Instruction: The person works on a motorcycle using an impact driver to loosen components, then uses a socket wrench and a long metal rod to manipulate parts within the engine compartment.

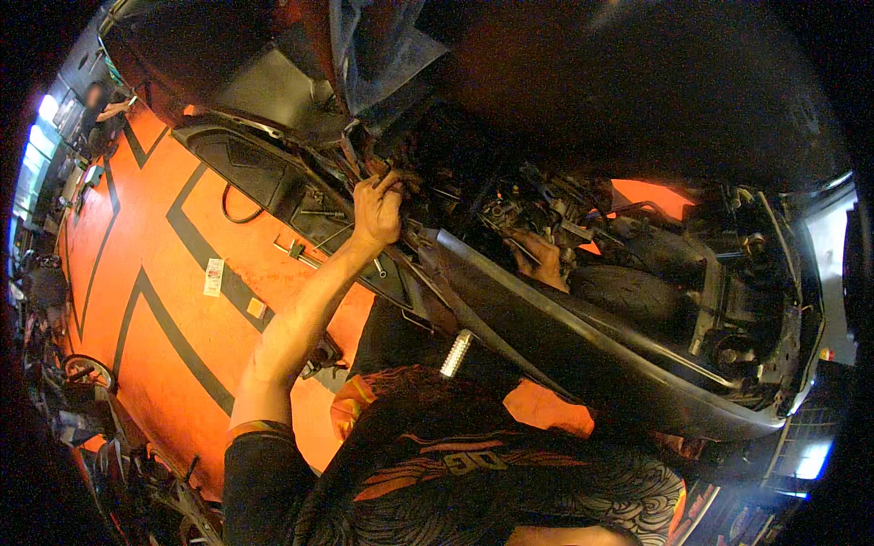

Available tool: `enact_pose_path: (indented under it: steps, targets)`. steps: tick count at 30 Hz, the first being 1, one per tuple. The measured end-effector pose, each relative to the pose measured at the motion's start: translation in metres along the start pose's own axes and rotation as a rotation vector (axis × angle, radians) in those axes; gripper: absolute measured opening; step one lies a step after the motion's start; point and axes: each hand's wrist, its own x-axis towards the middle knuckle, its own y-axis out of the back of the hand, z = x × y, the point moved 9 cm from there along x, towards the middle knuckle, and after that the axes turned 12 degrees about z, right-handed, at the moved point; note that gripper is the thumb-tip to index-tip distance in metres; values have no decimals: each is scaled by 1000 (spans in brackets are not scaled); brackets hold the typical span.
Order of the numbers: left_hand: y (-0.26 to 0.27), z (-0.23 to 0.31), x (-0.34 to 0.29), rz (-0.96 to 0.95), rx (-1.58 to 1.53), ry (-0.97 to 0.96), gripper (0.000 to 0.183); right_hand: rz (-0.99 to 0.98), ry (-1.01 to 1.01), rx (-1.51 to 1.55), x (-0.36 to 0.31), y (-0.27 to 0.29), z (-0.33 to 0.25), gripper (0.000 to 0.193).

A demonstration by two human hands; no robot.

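L hand (378, 207) had fingers curled tog., hold unclear; R hand (544, 261), in engine bay (706, 296), fingers unclear. Spanner (381, 268) near L forearm (319, 298) could've dropped if bumped.

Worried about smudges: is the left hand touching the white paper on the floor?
Apart: the head view shows orange floor between left hand and white paper.
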Motion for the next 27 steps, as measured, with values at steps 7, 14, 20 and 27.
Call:
enact_pose_path:
  steps: [7, 14, 20, 27]
  targets:
    - [2, 9, 5, -2, 36, -75, 17, -20, 25, 30, 0, -4, 6, 22]
    - [3, -5, -4, -29, 88, -111, 20, -26, -147, 17, 6, -12, 11, 18]
    - [0, 8, 0, 14, 105, -119, 22, -1, -188, -232, 21, 0, 34, 15]
    - [7, -3, 4, 33, 30, 15, 20, -115, -16, -252, 51, -28, 26, 19]
